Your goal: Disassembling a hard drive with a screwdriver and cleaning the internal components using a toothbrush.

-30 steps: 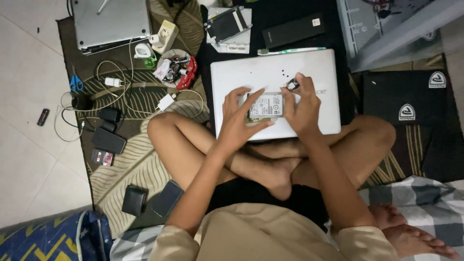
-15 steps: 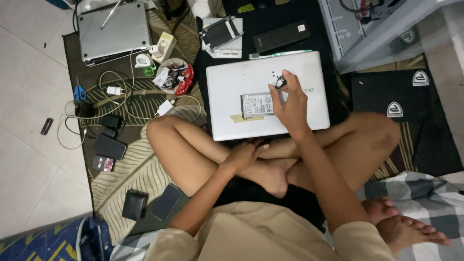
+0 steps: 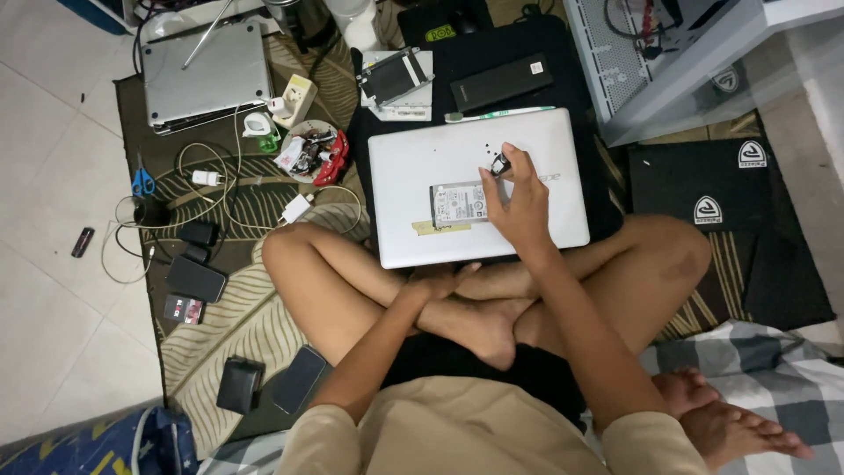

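Observation:
A shut white laptop (image 3: 413, 167) lies in front of my crossed legs. On its lid rests a small silver hard drive (image 3: 457, 204) above a strip of tan tape (image 3: 440, 227). My right hand (image 3: 519, 202) lies over the drive's right end, its fingertips pinching a small dark part (image 3: 500, 164). Tiny black screws (image 3: 485, 149) sit loose on the lid just beyond it. My left hand (image 3: 437, 282) rests on my shin at the laptop's near edge, holding nothing, fingers loosely curled.
A grey laptop (image 3: 207, 75) lies at the far left, with a drive bracket (image 3: 394, 79) and a black slab (image 3: 501, 82) beyond the white laptop. Cables, chargers, blue scissors (image 3: 142, 183) and a dish of small parts (image 3: 312, 151) crowd the mat at left. Black bags (image 3: 703, 180) lie right.
My left hand has left the hard drive and dropped to my shin. My right hand stays on the drive's right end with the dark part.

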